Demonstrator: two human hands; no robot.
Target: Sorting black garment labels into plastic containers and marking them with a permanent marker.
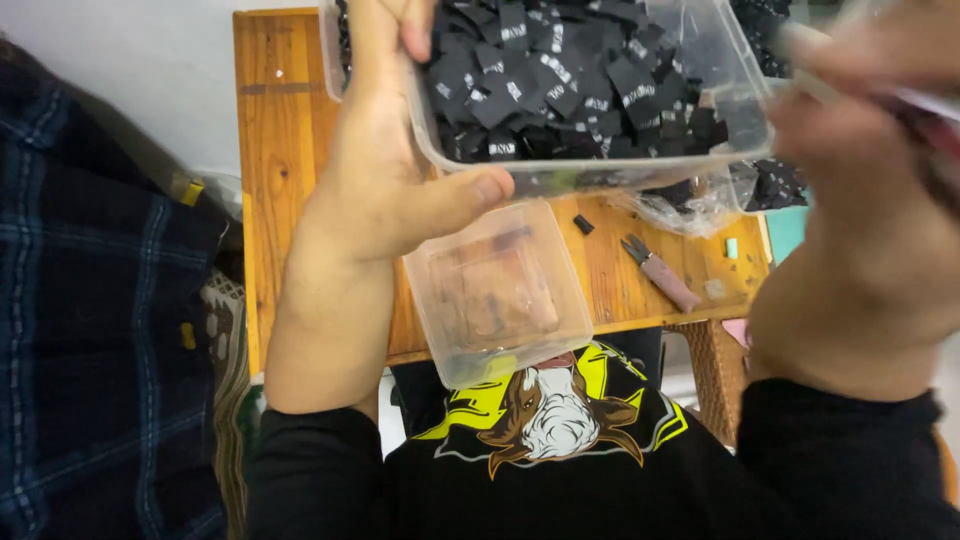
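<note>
Over the wooden table (285, 150) I've got the big clear tub (735, 95) lifted and still packed with black fabric labels (560, 75), so hardly anything looks sorted yet. My left hand (385, 175) grips its near rim, thumb pressed on the front wall. The right hand (870, 180) is blurred, can't tell its grip. Below sits an almost empty small container (500, 290), with snips (660, 272) beside it.

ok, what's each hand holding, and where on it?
Left hand: clear tub of black tags, gripped at its rim corner, thumb on the outer wall. Right hand: too blurred to tell.
</note>
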